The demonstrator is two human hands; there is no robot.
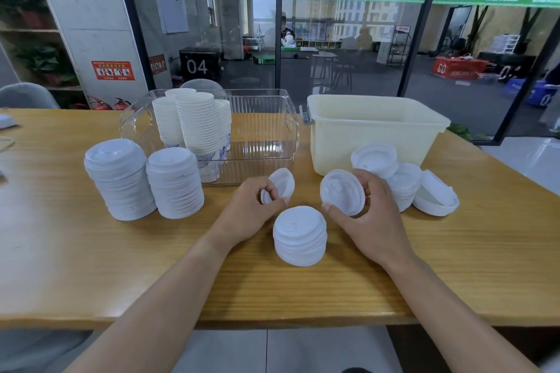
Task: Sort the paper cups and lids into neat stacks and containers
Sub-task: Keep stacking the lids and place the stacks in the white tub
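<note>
My left hand point(253, 212) pinches a white lid point(281, 183) held on edge above the table. My right hand point(368, 215) grips another white lid point(342, 192), its top facing me. Between and just below both hands stands a short stack of lids point(300, 235). Two taller lid stacks point(119, 179) point(175, 185) stand at the left. A loose pile of lids point(403, 179) lies to the right of my right hand. Stacked paper cups point(197, 124) stand inside a clear plastic bin point(266, 136).
A cream plastic tub point(378, 130) stands at the back right, behind the loose lids. The wooden table point(91, 266) has its front edge near me. A glass wall and a grey chair point(27, 95) lie beyond the table.
</note>
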